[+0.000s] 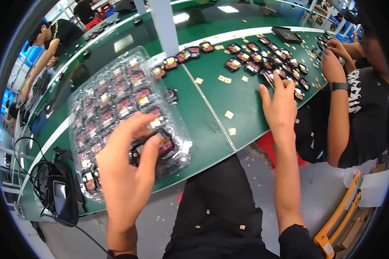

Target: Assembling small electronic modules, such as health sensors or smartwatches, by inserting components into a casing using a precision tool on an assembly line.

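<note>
My left hand is over the near right part of a clear plastic blister tray. Its thumb and fingers close round a small black-cased device with a dark red face, low over the pockets. Rows of similar devices fill much of the tray. To the right, my right hand reaches to the near edge of a loose cluster of the same devices. Between its thumb and forefinger is a tilted device, partly hidden by the fingers.
Small tan paper squares lie scattered on the green table. Beyond the cluster lies a black tray. A co-worker's hands work at the right. A black bag with cables is at left; a white post rises behind.
</note>
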Motion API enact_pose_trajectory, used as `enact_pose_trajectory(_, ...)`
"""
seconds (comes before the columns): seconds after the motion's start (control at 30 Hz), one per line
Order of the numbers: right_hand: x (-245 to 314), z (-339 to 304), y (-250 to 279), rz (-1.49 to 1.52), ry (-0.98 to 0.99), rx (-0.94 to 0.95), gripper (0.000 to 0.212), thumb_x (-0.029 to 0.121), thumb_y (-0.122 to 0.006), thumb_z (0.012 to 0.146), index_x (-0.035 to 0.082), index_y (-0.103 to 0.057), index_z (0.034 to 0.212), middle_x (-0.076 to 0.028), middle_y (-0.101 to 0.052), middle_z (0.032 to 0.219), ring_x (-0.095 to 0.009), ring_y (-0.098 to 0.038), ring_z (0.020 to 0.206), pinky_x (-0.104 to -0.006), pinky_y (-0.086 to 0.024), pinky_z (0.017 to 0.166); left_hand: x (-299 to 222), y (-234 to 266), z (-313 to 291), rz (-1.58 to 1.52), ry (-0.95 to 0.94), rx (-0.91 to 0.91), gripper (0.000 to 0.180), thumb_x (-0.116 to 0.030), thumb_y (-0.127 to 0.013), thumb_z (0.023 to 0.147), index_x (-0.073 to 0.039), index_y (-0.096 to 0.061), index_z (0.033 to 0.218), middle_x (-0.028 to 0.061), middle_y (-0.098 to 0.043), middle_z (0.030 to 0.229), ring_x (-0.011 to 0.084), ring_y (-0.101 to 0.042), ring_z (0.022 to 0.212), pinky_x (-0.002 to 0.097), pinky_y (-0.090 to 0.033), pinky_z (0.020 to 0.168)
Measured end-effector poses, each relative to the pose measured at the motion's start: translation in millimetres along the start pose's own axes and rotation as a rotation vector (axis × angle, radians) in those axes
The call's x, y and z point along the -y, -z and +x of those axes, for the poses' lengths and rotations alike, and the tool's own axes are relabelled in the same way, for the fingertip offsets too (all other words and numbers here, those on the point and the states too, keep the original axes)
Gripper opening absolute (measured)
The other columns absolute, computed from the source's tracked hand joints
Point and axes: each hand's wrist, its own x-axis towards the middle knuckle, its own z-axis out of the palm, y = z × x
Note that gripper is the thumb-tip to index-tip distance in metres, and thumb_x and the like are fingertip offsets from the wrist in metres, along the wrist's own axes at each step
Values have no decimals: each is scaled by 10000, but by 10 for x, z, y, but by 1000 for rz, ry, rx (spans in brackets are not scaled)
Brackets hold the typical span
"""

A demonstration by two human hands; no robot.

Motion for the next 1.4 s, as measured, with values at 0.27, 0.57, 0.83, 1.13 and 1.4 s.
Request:
enact_pose_trajectory(0.27, 53, -43, -41, 71, 0, 13, 270, 313, -716, 938, 106, -678, 1107, -115, -615, 1196, -370, -707, 824, -475, -553, 721, 263, -109, 8, 243, -185, 46, 172, -17, -828, 756, -18, -746, 907, 95, -713, 930, 373, -673, 1134, 477, -497, 1024)
enact_pose_trajectory(0.57, 250, -321, 158, 207, 148, 124, 227, 223, -789, 863, 94, -706, 1029, -105, -625, 1218, -331, -715, 775, -440, -562, 706, 214, -16, -24, 452, -318, 193, 469, -363, -914, 628, -77, -770, 971, 66, -677, 1105, 356, -647, 1172, 567, -472, 1049)
enact_pose_trajectory(0.83, 457, -598, 272, 369, 394, 268, 296, 205, -839, 790, 111, -710, 1040, -71, -661, 1187, -288, -722, 756, -397, -575, 640, 74, 41, -12, 569, -355, 234, 482, -368, -899, 656, -67, -762, 1006, 90, -673, 1142, 370, -608, 1221, 556, -476, 1038)
enact_pose_trajectory(1.13, 580, -792, 502, 1079, 519, 333, 453, 182, -931, 695, 47, -709, 1066, -161, -725, 1086, -329, -724, 959, -382, -602, 813, -35, -121, -746, -346, -189, 69, 227, -52, -810, 818, 6, -739, 1026, 166, -704, 971, 308, -713, 870, 378, -593, 754)
enact_pose_trajectory(1.4, 640, -1052, 685, 1277, 757, 593, 357, 198, -879, 767, 68, -718, 1058, -144, -740, 1165, -241, -739, 742, -280, -561, 570, 245, -384, -1237, -1297, 529, 376, 771, -431, -788, 907, 86, -492, 1397, 191, -574, 1386, 266, -565, 1296, 395, -433, 1093)
